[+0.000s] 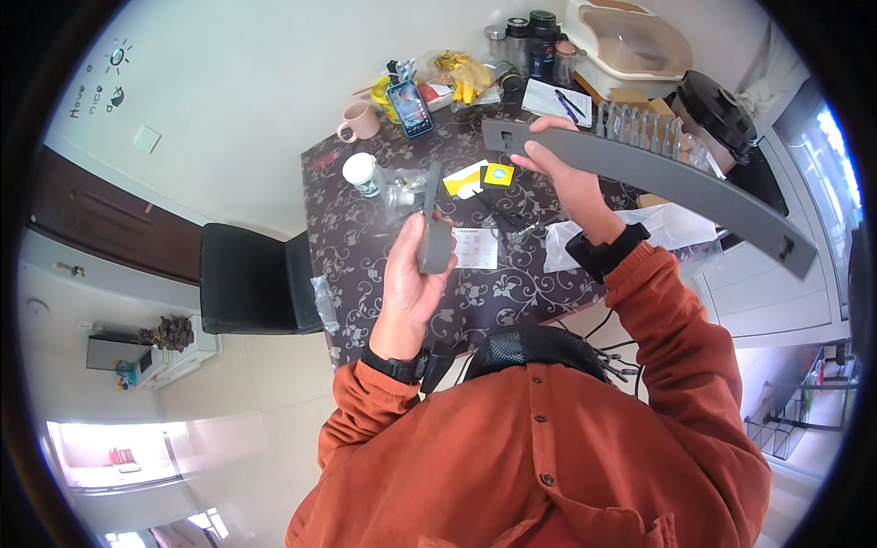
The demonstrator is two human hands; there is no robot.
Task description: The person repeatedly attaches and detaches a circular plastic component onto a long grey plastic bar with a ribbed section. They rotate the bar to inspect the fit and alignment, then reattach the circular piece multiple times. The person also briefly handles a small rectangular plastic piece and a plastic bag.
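My left hand (408,285) is closed around a dark grey part (437,245), thin at its upper end and wider and rounded below. I see it nearly edge-on, so its full shape is hidden. Up and to the right, my right hand (568,185) grips a long, slightly curved grey bar (671,173) near its left end. A small slot shows at each end of the bar, which slants down to the right above the table. Below the hands lie a printed paper sheet (477,248) and a thin black item (502,215).
The dark floral table (365,239) bears a white lidded cup (363,173), a pink mug (359,121), a propped phone (409,108), bananas (466,84), a notebook with pens (554,100) and several bottles. A black chair (251,279) stands at the left.
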